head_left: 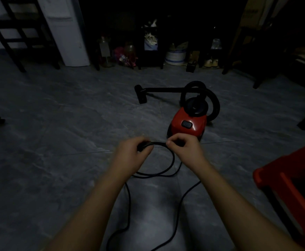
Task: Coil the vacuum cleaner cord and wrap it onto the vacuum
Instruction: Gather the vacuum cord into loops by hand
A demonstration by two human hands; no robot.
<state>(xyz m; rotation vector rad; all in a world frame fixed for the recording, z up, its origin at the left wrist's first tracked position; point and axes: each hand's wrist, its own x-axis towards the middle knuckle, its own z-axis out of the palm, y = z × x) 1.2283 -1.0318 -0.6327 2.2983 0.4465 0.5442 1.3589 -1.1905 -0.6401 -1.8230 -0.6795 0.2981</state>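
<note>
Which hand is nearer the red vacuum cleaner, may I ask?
Right. The right hand is just before the red vacuum cleaner; the left hand, gripping the cord too, is farther left.

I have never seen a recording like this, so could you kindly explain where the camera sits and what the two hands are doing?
No machine is involved. A person wears one wide-angle camera on the head, looking forward and down, so both forearms enter from below. The left hand holds gathered turns of the black cord in a curled grip, and the right hand pinches it nearby. More cord loops below them and trails across the grey floor. Just ahead stands the red vacuum cleaner with its black hose.
</note>
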